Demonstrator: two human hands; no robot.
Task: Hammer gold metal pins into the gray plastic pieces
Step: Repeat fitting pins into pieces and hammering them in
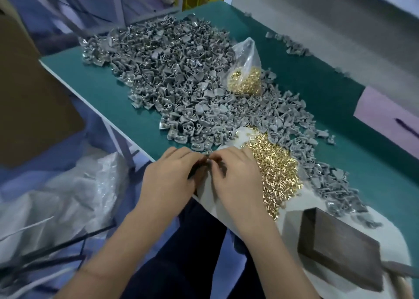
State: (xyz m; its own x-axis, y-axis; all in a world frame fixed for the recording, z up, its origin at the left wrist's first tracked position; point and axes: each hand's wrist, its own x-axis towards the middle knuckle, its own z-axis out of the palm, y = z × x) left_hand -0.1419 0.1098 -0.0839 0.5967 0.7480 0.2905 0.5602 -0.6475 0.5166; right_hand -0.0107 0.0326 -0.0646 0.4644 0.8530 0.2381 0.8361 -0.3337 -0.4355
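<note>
Meeting at the near edge of the green counter (95, 80), the left hand (169, 176) and the right hand (235, 176) come together fingertip to fingertip in the head view. Their fingers are curled inward around something small and gray (208, 155) pinched between them; it looks like one of the gray plastic pieces, though most of it is hidden by the fingers, and I cannot tell whether a pin is held with it. Both wrists hang over the counter's edge, above dark trouser legs.

Just beyond the fingertips starts a broad heap of gray plastic pieces (172, 71), which runs from the near edge to the far end of the counter and trails off to the right. A loose pile of gold metal pins (275, 169) lies on a white sheet (243, 134) just beside the right hand, touching the gray heap at its far side. Further back, a clear plastic bag (246, 69) with more gold pins sits on top of the gray heap.

At the near right, a dark rectangular block (337, 251) lies on the white sheet, well apart from the hands. Off the counter to the left, crumpled clear plastic sheeting (68, 199) rests low beside a brown cardboard panel (29, 94).
</note>
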